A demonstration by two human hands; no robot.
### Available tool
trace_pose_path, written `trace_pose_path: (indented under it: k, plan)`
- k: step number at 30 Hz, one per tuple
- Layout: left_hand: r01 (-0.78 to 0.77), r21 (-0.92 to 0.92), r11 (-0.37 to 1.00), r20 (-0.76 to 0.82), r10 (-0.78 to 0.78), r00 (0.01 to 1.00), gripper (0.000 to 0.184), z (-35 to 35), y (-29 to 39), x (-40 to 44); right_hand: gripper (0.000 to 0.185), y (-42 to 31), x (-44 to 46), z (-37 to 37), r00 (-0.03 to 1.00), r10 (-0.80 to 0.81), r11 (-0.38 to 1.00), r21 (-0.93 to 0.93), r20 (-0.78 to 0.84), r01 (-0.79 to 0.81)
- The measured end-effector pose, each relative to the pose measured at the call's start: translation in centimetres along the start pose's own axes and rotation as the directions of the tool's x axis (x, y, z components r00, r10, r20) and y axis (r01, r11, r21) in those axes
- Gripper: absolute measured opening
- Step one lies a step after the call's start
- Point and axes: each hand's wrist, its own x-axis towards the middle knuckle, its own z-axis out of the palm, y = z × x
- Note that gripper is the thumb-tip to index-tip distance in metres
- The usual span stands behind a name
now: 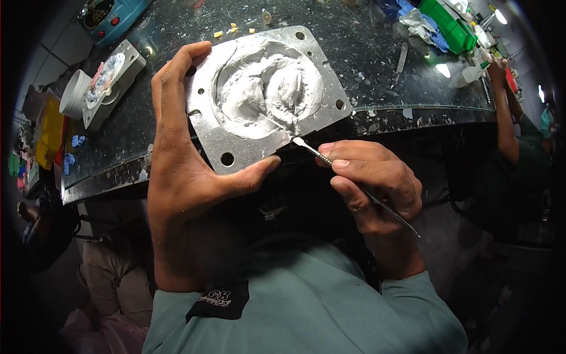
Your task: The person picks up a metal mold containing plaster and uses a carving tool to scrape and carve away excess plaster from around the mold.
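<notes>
A square metal plate [227,138] with corner holes holds white plaster-like material [242,97] in its round recess. My left hand [183,141] grips the plate's left side, fingers at the upper left edge and thumb under the lower edge. Between the thumb and fingers of my right hand [377,180] is a thin metal carving tool [318,154]. Its whitened flat tip is at the plate's lower edge, just below a notch in the white material. The tool's other, hooked end points down to the right.
Another metal plate [131,69] with white and pink material leans by a white round container [75,94] at left. Yellow bits [234,28] and a metal strip [402,58] lie on the dark bench [365,41]. A green bin [451,29] stands upper right. Other people are at both sides.
</notes>
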Motion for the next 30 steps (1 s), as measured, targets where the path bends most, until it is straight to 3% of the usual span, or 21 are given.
trace_pose_path:
  k: [11, 17, 30]
  plan:
    - [-0.009, -0.003, 1.0, 0.008, 0.009, 1.0, 0.123, 0.0, -0.2, 0.0, 0.019, -0.1, -0.1, -0.2, 0.997, 0.079, 0.995, 0.061, 0.006, -0.079]
    - [-0.018, 0.036, 0.999, -0.001, 0.018, 1.0, 0.123, 0.1, -0.1, -0.2, 0.021, -0.1, 0.2, 0.0, 0.997, -0.074, 0.99, -0.119, 0.038, 0.078]
    - [-0.046, 0.067, 0.997, 0.014, 0.046, 0.999, 0.123, 0.2, 0.0, -0.4, 0.031, 2.1, -0.5, 1.2, 0.947, -0.322, 0.905, -0.286, 0.02, 0.314]
